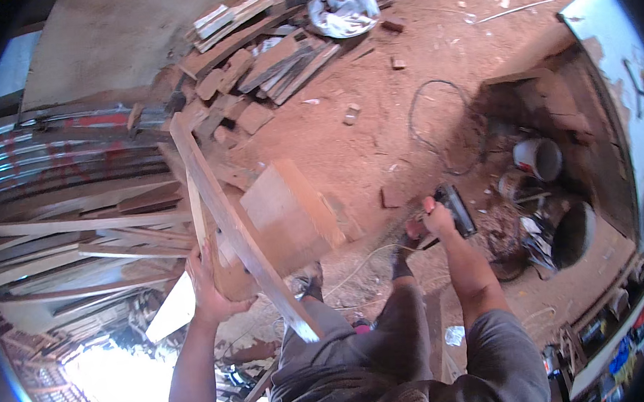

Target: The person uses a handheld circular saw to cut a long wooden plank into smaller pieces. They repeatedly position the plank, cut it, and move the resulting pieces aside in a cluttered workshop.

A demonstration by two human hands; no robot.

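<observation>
My left hand [210,294] grips the edge of a pale wooden workpiece, its thumb stretched out to the right and its fingers along a thin upright strip. A long wooden batten [234,221] slants across the workpiece, its near end close to my thigh. Beyond the batten is a broad light-brown wooden panel [292,207]. Out to the right, apart from the wood, my right hand [437,222] is closed round the handle of a dark handheld power tool [456,210]. Its exact kind is not clear. A pale cord or hose [372,256] runs across the ground near it.
Stacked boards [76,250] line the left side, and a pile of wood offcuts [252,78] lies at the far left. A white sack [342,7] sits behind it. Buckets [538,158] stand at the right. A dark cable loop [437,128] lies on the reddish dirt floor [360,107].
</observation>
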